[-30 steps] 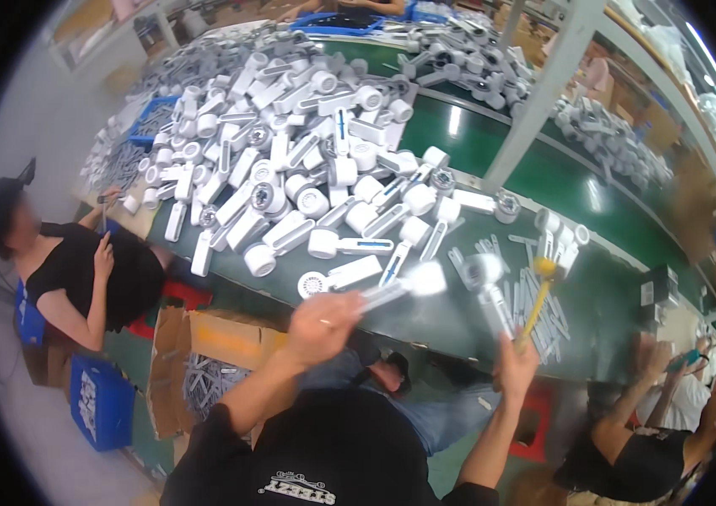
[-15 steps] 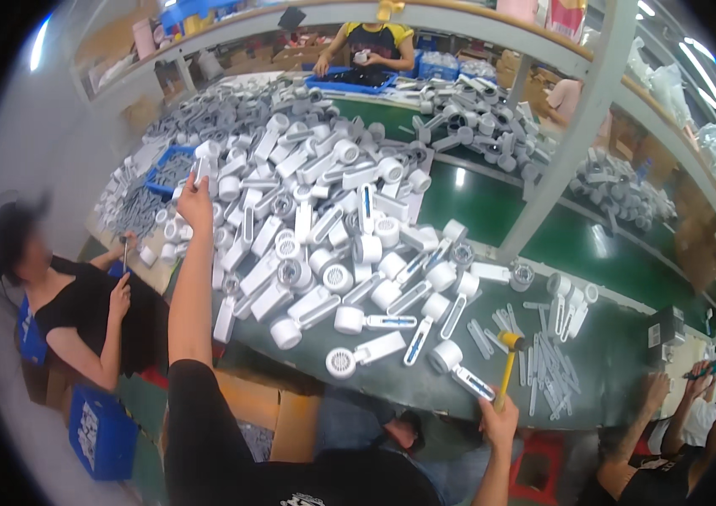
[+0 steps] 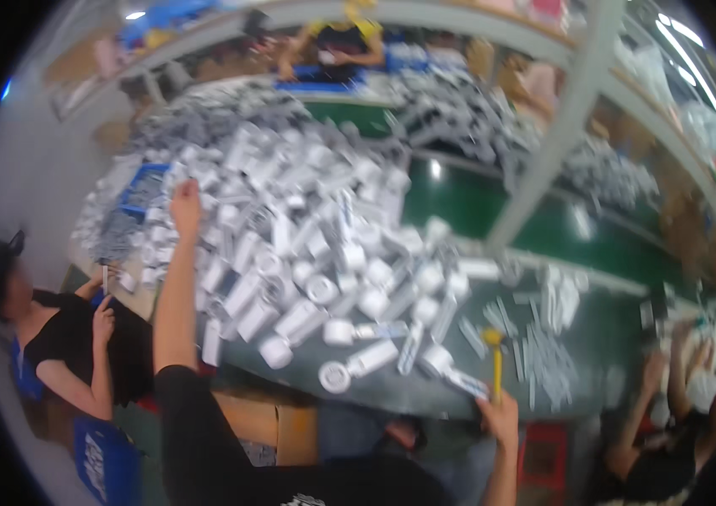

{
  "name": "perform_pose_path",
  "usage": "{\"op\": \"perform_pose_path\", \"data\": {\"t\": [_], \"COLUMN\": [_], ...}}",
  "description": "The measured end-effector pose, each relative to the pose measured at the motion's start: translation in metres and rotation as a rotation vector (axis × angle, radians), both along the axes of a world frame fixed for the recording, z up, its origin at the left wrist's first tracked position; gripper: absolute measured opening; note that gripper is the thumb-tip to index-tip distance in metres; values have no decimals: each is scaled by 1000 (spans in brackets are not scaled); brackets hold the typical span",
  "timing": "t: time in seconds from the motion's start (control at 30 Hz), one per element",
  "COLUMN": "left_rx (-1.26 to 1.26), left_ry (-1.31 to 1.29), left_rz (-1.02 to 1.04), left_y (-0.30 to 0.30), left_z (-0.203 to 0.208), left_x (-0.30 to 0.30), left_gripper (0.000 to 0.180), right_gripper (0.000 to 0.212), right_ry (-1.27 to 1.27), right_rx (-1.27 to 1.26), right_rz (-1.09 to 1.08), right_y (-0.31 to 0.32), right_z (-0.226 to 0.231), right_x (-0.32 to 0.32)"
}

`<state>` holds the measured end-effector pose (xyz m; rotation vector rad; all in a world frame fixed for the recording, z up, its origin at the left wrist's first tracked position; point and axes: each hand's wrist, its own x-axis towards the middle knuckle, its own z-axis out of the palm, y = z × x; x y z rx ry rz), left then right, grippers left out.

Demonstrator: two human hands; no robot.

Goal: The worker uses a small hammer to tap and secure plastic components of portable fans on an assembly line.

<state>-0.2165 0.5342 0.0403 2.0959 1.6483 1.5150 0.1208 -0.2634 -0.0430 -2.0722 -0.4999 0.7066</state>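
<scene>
My right hand (image 3: pixel 500 417) is closed round the yellow handle of a small hammer (image 3: pixel 495 363) and holds it upright at the front table edge. Next to those fingers lies a white part with a round head and a slotted handle (image 3: pixel 459 377), like a handheld fan casing; whether they touch it is unclear. Stretched far forward, my left hand (image 3: pixel 186 208) is at the left side of a large pile of white fan-like casings (image 3: pixel 290 244). Its fingers look curled, but blur hides what they hold.
Loose grey strips (image 3: pixel 548 367) lie right of the hammer. A blue bin (image 3: pixel 145 187) of small grey parts stands beyond my left hand. Co-workers sit at left (image 3: pixel 71 337) and right (image 3: pixel 662 438), another across the table. A slanting post (image 3: pixel 556 126) rises at the back right.
The whole view has shifted and blurred, with the scene sliding left and slightly down. Earlier, my left fingers were at a white casing; now that contact is unclear. My right hand keeps the hammer.
</scene>
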Motion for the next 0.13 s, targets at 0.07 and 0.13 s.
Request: {"op": "perform_pose_path", "data": {"t": [0.07,0.13], "left_rx": [338,-138], "left_ry": [231,117], "left_rz": [-57,-171], "left_y": [8,-73], "left_z": [12,21], "left_x": [-73,-22], "left_gripper": [43,44], "right_gripper": [45,47], "right_ry": [-1,44], "right_rx": [-116,-170], "right_rz": [125,156], "right_y": [22,38], "right_z": [6,29], "right_x": [7,8]}}
